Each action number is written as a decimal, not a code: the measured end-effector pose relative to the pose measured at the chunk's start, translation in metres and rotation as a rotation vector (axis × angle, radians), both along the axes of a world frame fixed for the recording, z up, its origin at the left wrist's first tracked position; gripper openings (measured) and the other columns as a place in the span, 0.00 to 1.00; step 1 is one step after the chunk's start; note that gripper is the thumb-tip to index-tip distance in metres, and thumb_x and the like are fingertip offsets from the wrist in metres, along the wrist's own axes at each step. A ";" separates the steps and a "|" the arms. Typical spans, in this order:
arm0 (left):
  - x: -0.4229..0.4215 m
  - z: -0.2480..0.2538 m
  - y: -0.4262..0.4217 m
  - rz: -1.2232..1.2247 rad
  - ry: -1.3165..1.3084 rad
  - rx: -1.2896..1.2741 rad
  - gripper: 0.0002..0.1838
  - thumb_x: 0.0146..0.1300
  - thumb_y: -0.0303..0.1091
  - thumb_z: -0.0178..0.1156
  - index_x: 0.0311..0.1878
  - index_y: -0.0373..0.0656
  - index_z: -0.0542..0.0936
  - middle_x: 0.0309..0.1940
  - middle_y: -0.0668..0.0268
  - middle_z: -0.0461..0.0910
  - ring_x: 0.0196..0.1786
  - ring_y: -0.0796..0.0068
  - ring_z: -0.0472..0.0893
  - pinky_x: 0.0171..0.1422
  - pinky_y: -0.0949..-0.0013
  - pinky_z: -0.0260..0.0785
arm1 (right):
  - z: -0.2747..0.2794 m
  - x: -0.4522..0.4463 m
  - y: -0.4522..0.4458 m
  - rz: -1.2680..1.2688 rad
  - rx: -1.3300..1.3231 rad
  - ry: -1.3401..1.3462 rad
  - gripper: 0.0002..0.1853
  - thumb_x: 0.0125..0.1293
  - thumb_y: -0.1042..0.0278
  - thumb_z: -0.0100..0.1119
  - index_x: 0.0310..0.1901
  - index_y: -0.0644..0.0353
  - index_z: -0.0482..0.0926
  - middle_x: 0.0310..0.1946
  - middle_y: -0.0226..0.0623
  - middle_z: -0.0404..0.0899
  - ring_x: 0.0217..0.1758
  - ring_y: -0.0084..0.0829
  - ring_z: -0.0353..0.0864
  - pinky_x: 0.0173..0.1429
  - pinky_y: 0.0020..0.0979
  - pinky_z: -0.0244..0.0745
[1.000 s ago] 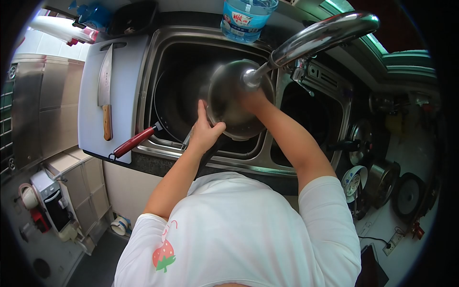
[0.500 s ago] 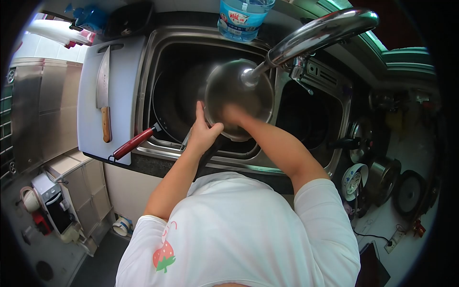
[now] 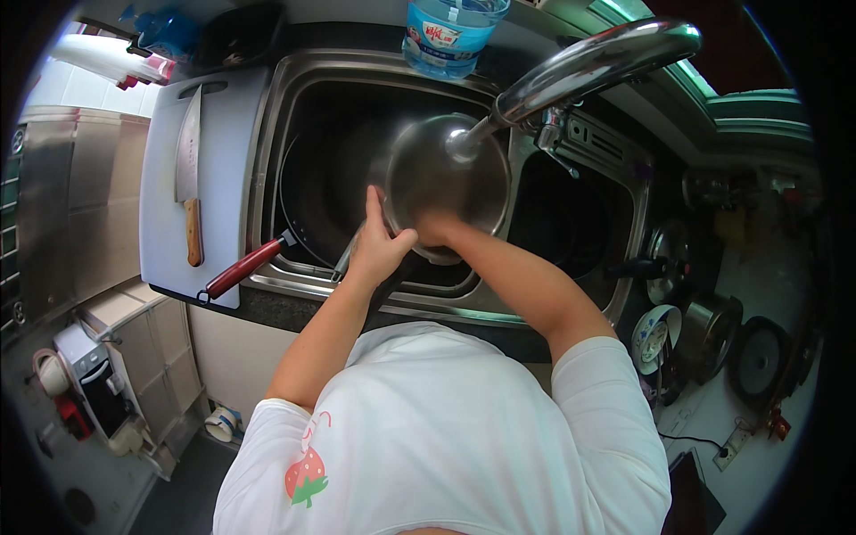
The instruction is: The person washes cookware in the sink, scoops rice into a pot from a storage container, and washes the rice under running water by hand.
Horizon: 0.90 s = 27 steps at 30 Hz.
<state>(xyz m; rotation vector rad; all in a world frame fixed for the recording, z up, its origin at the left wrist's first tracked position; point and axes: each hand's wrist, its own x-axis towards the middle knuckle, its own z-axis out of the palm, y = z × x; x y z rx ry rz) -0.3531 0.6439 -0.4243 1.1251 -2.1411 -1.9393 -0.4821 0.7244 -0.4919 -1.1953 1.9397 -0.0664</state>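
1. While the left hand (image 3: 379, 251) keeps to the pot's edge, the right hand (image 3: 434, 228) has shifted inside the metal pot (image 3: 477, 198) towards its near rim, so its contact is now there, away from the tap (image 3: 593, 73).
2. The left hand holds the pot's side, thumb at the rim and index finger stretched along the outside; the right is blurred, and I cannot tell whether its fingers are wide or narrow.
3. The pot is over the sink (image 3: 273, 134), under the tap's nozzle. It looks round, grey and shiny, with a bright rim; its inside is blurred, and whether it holds water is unclear.
4. Beside it, a pan with a red handle (image 3: 245, 267) lies in the sink, the handle reaching over the edge.
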 end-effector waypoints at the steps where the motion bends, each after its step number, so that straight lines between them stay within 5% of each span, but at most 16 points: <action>1: 0.001 -0.001 0.001 0.003 0.011 -0.040 0.51 0.46 0.42 0.58 0.70 0.31 0.44 0.50 0.49 0.75 0.47 0.62 0.78 0.52 0.69 0.68 | -0.003 0.006 -0.001 -0.069 -0.020 -0.074 0.27 0.52 0.48 0.60 0.44 0.66 0.78 0.43 0.54 0.78 0.45 0.44 0.80 0.51 0.40 0.74; 5: 0.008 -0.001 -0.002 -0.002 -0.007 -0.038 0.51 0.46 0.42 0.58 0.70 0.31 0.44 0.52 0.49 0.74 0.47 0.63 0.78 0.52 0.70 0.68 | -0.017 0.010 -0.009 -0.115 -0.227 -0.221 0.22 0.55 0.50 0.57 0.40 0.64 0.80 0.40 0.52 0.80 0.45 0.45 0.80 0.48 0.42 0.74; 8: 0.008 -0.002 -0.002 0.012 0.014 -0.031 0.51 0.46 0.42 0.59 0.70 0.31 0.44 0.55 0.48 0.72 0.48 0.63 0.78 0.53 0.70 0.68 | 0.008 -0.004 -0.034 -0.349 -0.017 -0.095 0.19 0.55 0.52 0.56 0.37 0.61 0.81 0.38 0.49 0.80 0.43 0.44 0.81 0.45 0.43 0.75; 11: 0.008 0.000 -0.003 0.026 0.017 -0.018 0.51 0.46 0.42 0.59 0.70 0.32 0.44 0.58 0.48 0.70 0.50 0.63 0.78 0.55 0.70 0.67 | -0.010 -0.035 -0.033 -0.134 -0.235 0.266 0.20 0.56 0.49 0.56 0.39 0.58 0.81 0.37 0.46 0.81 0.41 0.43 0.81 0.44 0.44 0.75; 14: 0.006 0.006 -0.003 0.023 -0.010 -0.023 0.51 0.46 0.42 0.59 0.70 0.32 0.44 0.58 0.48 0.70 0.51 0.63 0.78 0.56 0.70 0.66 | -0.057 -0.061 -0.011 0.024 -0.802 0.685 0.23 0.58 0.45 0.53 0.46 0.55 0.79 0.38 0.43 0.81 0.39 0.43 0.81 0.45 0.45 0.75; 18: 0.001 0.003 -0.004 0.026 -0.021 -0.023 0.51 0.46 0.42 0.59 0.70 0.31 0.44 0.58 0.48 0.70 0.51 0.62 0.78 0.56 0.69 0.66 | -0.022 -0.037 0.010 -0.057 -0.362 0.481 0.28 0.56 0.44 0.54 0.51 0.57 0.76 0.44 0.44 0.80 0.43 0.46 0.80 0.50 0.45 0.73; 23: 0.002 -0.002 -0.002 0.002 -0.041 -0.045 0.51 0.46 0.42 0.59 0.70 0.31 0.45 0.56 0.47 0.72 0.51 0.62 0.78 0.56 0.69 0.66 | 0.012 -0.006 -0.004 0.057 0.123 -0.071 0.26 0.56 0.46 0.55 0.46 0.62 0.79 0.45 0.49 0.79 0.47 0.48 0.79 0.51 0.43 0.73; 27: 0.004 0.006 -0.002 0.009 -0.047 -0.041 0.51 0.46 0.42 0.59 0.70 0.31 0.45 0.55 0.48 0.73 0.50 0.62 0.78 0.55 0.69 0.67 | -0.012 0.005 -0.010 -0.131 -0.038 -0.132 0.21 0.58 0.51 0.53 0.37 0.62 0.81 0.39 0.49 0.81 0.46 0.46 0.80 0.49 0.41 0.74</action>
